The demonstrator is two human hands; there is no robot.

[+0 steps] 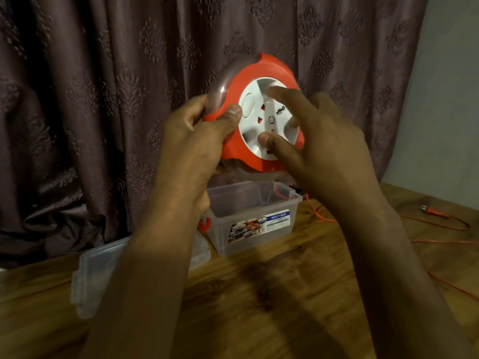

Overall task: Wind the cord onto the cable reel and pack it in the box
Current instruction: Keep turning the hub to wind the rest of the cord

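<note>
Up in front of you, above the table, you hold one round orange plastic cable reel [261, 73] with a white socket hub [261, 120] at its centre and a clear curved handle [220, 86] on its left edge. Your left hand [197, 133] grips that handle side, fingers curled behind the rim and thumb pressed on the orange face. Your right hand [329, 149] lies over the hub with fingers spread and blurred, thumb tip touching the white face; whether it grips anything, you cannot tell. Below the reel stands one clear plastic storage box [248, 229] with a printed label, open at the top, on the wooden table [259, 294]. Its one clear lid [93, 275] lies flat to the near left of it, partly hidden by your left forearm. One thin orange cord [440, 225] trails loose across the table's right side, with its plug [435, 211] lying far right. Behind everything hangs one dark patterned curtain [103, 86].
</note>
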